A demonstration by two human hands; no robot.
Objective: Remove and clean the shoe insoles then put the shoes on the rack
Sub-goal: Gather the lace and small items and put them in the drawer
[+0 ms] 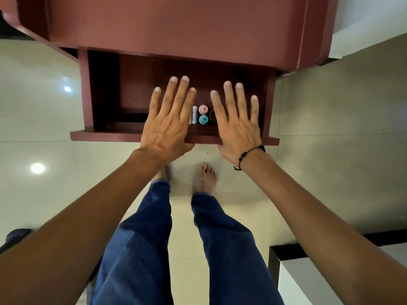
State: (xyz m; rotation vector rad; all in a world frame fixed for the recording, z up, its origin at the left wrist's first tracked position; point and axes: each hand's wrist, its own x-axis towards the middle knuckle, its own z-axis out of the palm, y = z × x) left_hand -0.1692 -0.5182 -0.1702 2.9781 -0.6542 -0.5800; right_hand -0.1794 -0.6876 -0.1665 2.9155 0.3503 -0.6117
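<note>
- Reddish-brown wood makes up the cabinet [176, 25] at the top of the view, with an open drawer [86, 93] pulled out of it toward the person.
- Far left, a dark shape [16, 235] lies on the pale glossy floor [33, 119]; it is too cut off and too dim to tell what it is.
- The left inner part of the drawer is in deep shadow, and a flat dark object [132, 117] sits low there, unclear in kind.
- The left hand [167, 126] is held flat above the drawer's front edge, fingers straight and spread, holding nothing.
- Between the two hands, inside the drawer near its front, stand a white tube [194, 115], a pink cap [203, 109] and a teal cap [203, 119] just below it, close together.
- Just beside them on the right is a dark round item [213, 116], partly hidden by the right hand.
- The right hand [237, 126] is likewise flat and spread above the front edge of the drawer, fingers straight, gripping nothing; a black beaded bracelet [248, 155] circles its wrist.
- Below the hands, blue trousers [143, 238] and a bare foot [207, 177] stand on the floor close to the drawer front.
- No shoes, insoles or rack can be made out in this view, so their place cannot be told.
- At lower right, a white surface with a black edge [308, 282] fills the corner.
</note>
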